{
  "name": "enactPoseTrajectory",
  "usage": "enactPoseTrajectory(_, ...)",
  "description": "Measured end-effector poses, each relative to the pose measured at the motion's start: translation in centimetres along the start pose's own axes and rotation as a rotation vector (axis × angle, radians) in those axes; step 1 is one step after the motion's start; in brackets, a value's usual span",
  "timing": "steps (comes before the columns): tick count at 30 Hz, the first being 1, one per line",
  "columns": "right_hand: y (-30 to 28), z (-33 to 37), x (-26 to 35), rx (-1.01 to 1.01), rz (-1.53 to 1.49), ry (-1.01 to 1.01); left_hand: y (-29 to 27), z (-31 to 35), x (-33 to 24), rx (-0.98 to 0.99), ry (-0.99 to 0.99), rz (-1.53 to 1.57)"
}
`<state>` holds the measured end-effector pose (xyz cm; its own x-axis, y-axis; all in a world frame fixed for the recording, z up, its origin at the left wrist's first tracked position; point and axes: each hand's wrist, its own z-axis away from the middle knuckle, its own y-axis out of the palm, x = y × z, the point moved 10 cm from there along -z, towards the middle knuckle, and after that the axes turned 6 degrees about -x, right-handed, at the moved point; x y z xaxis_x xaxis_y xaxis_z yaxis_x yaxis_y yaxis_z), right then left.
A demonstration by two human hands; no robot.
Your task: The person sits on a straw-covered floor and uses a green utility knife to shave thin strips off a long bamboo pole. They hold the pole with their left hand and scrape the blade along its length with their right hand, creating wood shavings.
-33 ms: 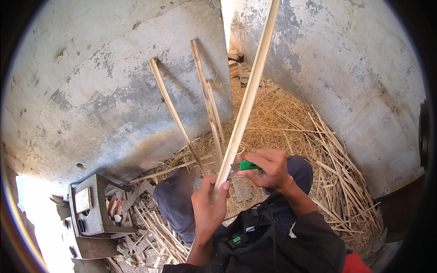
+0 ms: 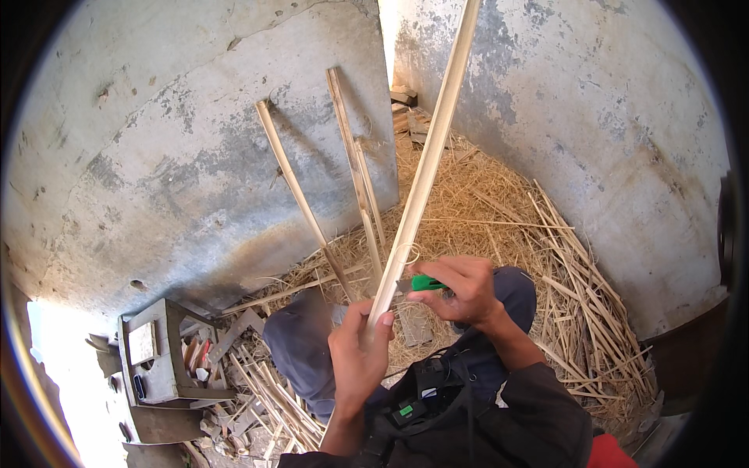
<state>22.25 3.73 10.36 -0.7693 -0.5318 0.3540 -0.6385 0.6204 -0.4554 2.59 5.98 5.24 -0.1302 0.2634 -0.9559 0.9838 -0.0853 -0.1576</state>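
Note:
My left hand (image 2: 360, 351) is closed round the lower end of a long pale wooden strip (image 2: 425, 171), which slants up past the top edge of the view. In my right hand (image 2: 464, 290) is a green-handled utility knife (image 2: 427, 283), gripped between thumb and fingers. Its grey blade points left and lies at the strip's right edge, just above my left thumb; whether it cuts into the wood cannot be made out. A thin curled shaving (image 2: 411, 251) stands off the strip above the blade.
Three wooden strips (image 2: 292, 183) lean against the left wall (image 2: 195, 156). Shavings (image 2: 476, 187) cover the floor ahead. Thin sticks (image 2: 593, 304) are heaped along the right wall (image 2: 593, 140). At the lower left stands a grey wooden stool-like frame (image 2: 168, 351), with scraps and more sticks (image 2: 273, 390) beside it.

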Motion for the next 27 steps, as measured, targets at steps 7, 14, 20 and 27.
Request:
enactPoseTrajectory(7,-1.6,-0.6,-1.9,-0.043,-0.002,0.078,0.2,0.6,0.4,0.045,-0.014,-0.072)
enactPoseTrajectory(14,-1.5,-0.5,-1.7,-0.04,-0.032,0.04,0.5,0.3,0.1,0.08,-0.028,-0.076)
enactPoseTrajectory(20,-1.7,-0.6,-1.5,-0.041,-0.036,0.022,0.3,-0.1,0.2,0.041,-0.049,-0.053)
enactPoseTrajectory(27,-2.0,-0.7,-1.3,-0.063,-0.038,0.028,0.3,0.0,-0.2,0.033,0.016,-0.053)
